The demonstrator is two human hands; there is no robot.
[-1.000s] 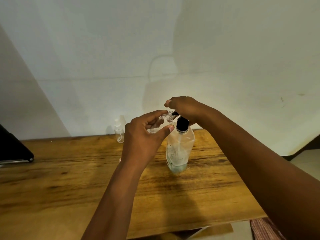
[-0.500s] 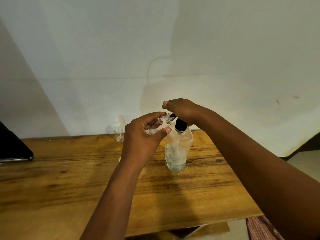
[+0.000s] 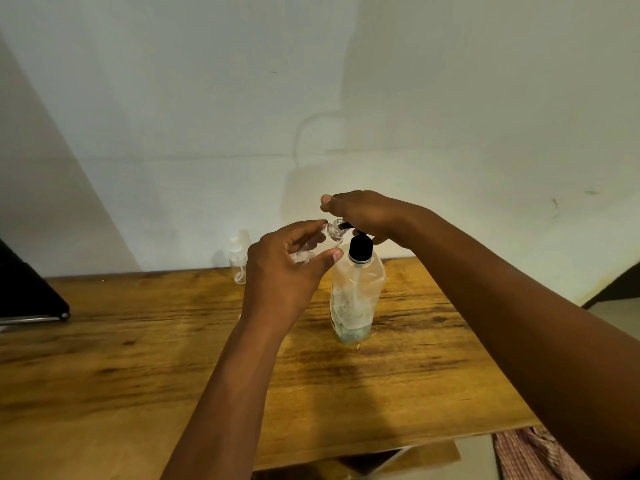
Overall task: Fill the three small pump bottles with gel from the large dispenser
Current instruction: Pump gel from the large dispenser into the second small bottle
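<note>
The left hand [image 3: 280,271] grips a small clear plastic bottle [image 3: 333,230], tilted with its open neck against the black spout of the large clear dispenser bottle [image 3: 356,292], which stands upright on the brown wooden table [image 3: 138,358]. The right hand [image 3: 367,213] lies curled over the dispenser's black pump head. Another small clear bottle [image 3: 239,261] stands at the table's back edge near the white wall [image 3: 207,98].

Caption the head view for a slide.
Left hand holds a small bottle at the large dispenser's nozzle; right hand presses the pump.
</note>
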